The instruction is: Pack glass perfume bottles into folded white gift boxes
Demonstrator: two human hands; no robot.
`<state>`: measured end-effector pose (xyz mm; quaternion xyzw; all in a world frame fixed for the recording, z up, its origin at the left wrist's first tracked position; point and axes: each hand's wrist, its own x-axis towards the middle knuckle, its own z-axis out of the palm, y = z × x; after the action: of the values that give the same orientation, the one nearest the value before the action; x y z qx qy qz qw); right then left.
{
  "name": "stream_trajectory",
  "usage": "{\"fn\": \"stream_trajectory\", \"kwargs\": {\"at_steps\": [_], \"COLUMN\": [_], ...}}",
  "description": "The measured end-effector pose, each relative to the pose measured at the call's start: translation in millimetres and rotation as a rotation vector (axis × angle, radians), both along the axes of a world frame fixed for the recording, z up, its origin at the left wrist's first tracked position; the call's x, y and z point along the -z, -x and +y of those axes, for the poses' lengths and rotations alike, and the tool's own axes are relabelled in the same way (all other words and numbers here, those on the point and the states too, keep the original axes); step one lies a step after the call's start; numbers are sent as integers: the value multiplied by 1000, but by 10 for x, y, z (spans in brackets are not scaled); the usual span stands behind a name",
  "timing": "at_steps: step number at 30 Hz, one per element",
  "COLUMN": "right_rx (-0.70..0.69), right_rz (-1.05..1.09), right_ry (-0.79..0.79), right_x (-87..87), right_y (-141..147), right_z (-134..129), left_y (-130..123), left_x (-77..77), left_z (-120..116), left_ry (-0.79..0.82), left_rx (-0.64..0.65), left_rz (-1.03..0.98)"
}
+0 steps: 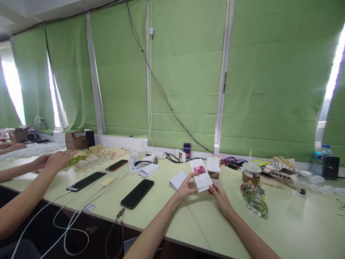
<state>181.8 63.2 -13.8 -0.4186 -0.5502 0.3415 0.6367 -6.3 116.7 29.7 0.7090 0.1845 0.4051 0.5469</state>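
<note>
Fingers on both hands are closed on a white printed card [201,176], which is held tilted above the table [296,230]. The left hand [187,186] grips its left edge; the right hand [221,198] pinches its lower right corner. A second white edge shows beneath; whether it is a fold or another piece, I cannot tell.

By my reading, the step in hand is holding and handling the card with both hands; any opening or turning would call for one hand to keep its grip while the other eases along the edge.

Left of the card lies a black phone [137,194], and right of it a clear glass ornament [254,201]. Just beside the card, on its left, is a blank white piece [178,180]. Right behind it stand white boxes [213,165], with a lidded cup [251,172] farther right. Well beyond the card hang green blinds [185,64].
</note>
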Motion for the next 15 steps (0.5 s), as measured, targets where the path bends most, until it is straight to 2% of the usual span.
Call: {"fn": "stream_trajectory", "kwargs": {"at_steps": [9, 15], "right_rx": [41, 40], "right_rz": [-28, -48], "right_ry": [5, 5], "right_x": [14, 18], "right_y": [-15, -15], "right_z": [10, 18], "left_y": [2, -7], "left_x": [38, 52], "left_z": [44, 31], "left_ry": [28, 16], "left_rx": [48, 25], "left_rz": [-13, -15]}}
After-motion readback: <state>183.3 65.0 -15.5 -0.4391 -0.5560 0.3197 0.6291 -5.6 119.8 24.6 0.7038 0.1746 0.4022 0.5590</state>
